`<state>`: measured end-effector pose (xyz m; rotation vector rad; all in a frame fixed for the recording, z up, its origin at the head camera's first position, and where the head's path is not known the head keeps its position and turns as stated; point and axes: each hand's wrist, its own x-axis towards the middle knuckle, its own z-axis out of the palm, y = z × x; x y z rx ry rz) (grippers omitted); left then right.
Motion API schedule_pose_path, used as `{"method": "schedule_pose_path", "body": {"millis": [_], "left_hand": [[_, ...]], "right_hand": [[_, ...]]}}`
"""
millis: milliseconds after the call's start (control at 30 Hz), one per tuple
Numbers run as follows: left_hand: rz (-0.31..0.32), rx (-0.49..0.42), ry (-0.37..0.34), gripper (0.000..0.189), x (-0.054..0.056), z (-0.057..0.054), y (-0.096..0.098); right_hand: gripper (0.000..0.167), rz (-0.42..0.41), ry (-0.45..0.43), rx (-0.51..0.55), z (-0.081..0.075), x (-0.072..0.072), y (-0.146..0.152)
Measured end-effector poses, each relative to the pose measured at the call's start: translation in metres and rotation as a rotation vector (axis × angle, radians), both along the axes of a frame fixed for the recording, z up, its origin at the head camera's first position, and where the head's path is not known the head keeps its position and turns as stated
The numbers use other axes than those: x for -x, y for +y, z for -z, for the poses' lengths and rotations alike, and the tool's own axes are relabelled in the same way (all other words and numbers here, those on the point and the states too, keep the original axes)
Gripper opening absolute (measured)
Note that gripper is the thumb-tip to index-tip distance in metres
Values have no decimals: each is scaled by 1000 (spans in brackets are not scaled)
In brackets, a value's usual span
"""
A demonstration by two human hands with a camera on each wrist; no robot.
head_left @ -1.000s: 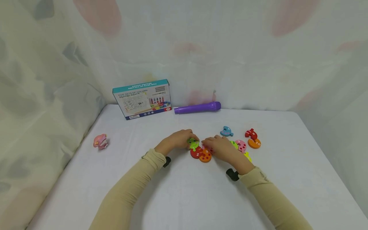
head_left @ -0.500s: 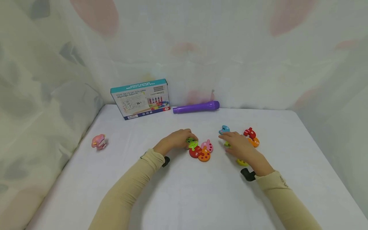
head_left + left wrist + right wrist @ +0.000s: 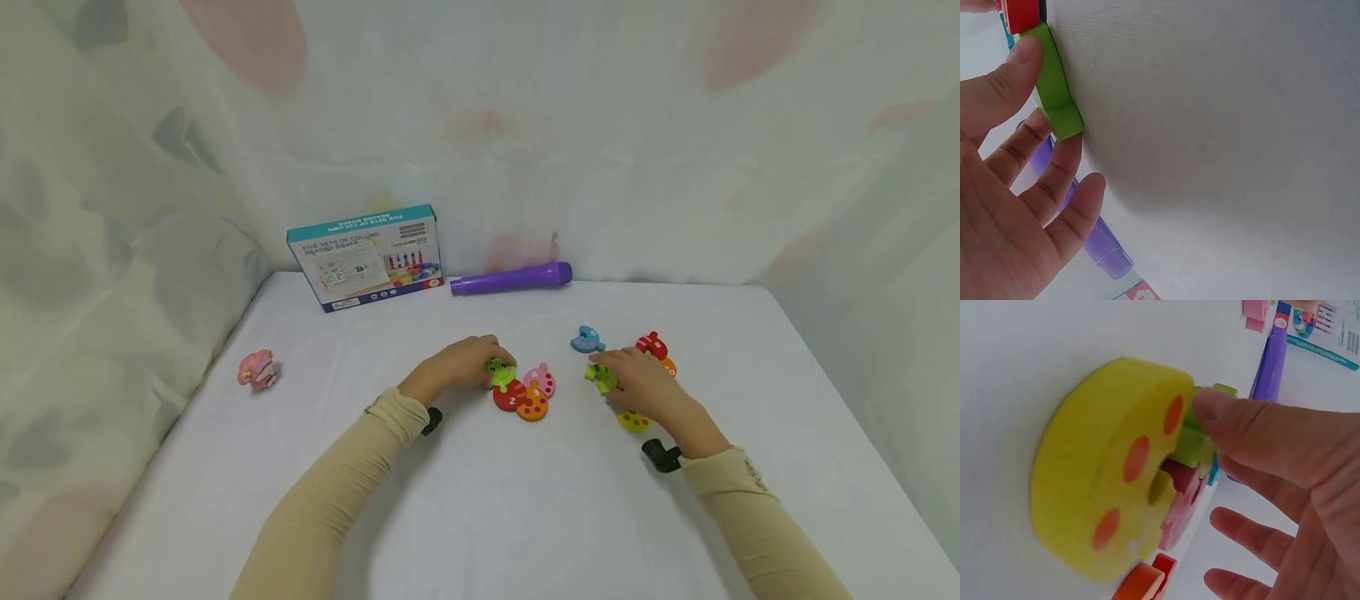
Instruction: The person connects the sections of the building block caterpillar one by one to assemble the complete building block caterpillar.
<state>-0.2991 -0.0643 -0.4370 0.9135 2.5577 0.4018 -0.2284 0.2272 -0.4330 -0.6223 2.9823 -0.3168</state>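
My left hand [image 3: 467,363] holds the green smiling-face puzzle piece [image 3: 501,375] by its edges; in the left wrist view my thumb and fingertips lie against the green piece's side [image 3: 1055,81]. Linked to it in a curve are a red piece marked 2 [image 3: 508,397], an orange one marked 3 [image 3: 533,406] and a pink one [image 3: 537,381]. To the right, my right hand [image 3: 651,388] pinches a striped green piece [image 3: 602,379], thumb on its near side in the right wrist view. Just below that hand lies a yellow spotted piece [image 3: 1094,469], with a pink piece [image 3: 1179,512] beyond it.
A blue piece [image 3: 587,340] lies behind my right hand, a red piece [image 3: 652,343] and an orange one [image 3: 670,367] beyond it. At the back stand a picture box [image 3: 367,258] and a purple toy microphone [image 3: 512,280]. A pink figurine [image 3: 258,370] sits far left.
My right hand has left the pink piece in the linked row and moved right to the striped green piece, which it now pinches. The left hand has stayed on the smiling-face piece.
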Motion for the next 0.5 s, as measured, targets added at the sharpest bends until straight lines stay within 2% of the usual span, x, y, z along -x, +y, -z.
{"method": "schedule_pose_path", "body": {"millis": [300, 500], "left_hand": [[-2, -17, -3, 46, 3, 2, -2], [-8, -18, -9, 47, 2, 3, -2]], "right_hand": [[51, 5, -11, -39, 6, 7, -7], [50, -51, 16, 10, 5, 11, -19]]}}
